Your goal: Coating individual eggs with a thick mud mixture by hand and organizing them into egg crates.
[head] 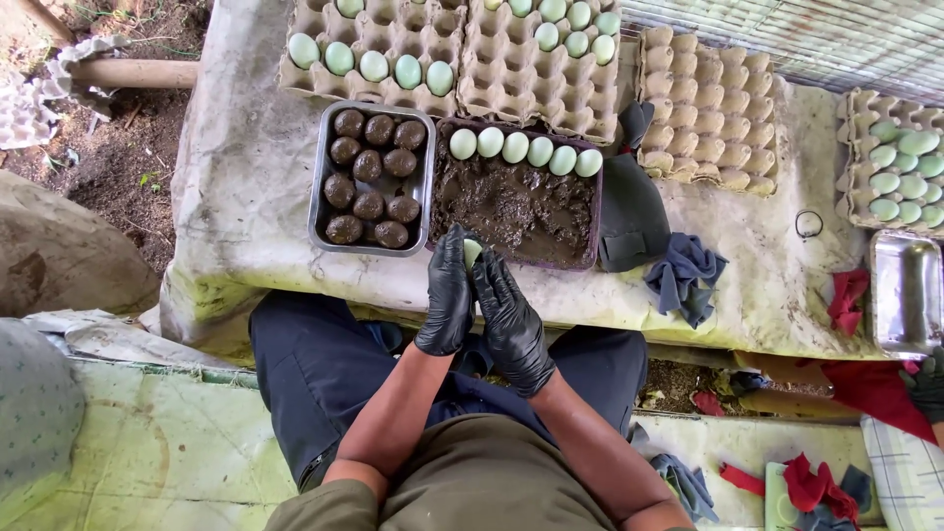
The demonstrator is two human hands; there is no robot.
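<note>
From the head camera I look straight down at my two hands, both in black gloves, raised together over the near edge of a dark tray of mud (516, 211). My left hand (447, 292) and my right hand (511, 320) are closed around a single pale green egg (473, 252), of which only the top shows between the fingertips; I cannot tell how much mud is on it.

Along the far side of the mud tray lies a row of clean pale green eggs (525, 149), side by side. Just left of it, touching, a metal tray (320, 177) holds mud-coated eggs (372, 179) in rough rows. Beyond both trays sit cardboard egg cartons (511, 74), partly filled with green eggs; an empty carton (708, 108) lies to the right.

All of this rests on a stained, cloth-covered tabletop (246, 167). A dark pouch (629, 216) and a crumpled blue-grey cloth (685, 275) lie just right of the mud tray. At the far right edge, another person's black-gloved hand (924, 383) shows near a second empty metal tray (905, 290).
</note>
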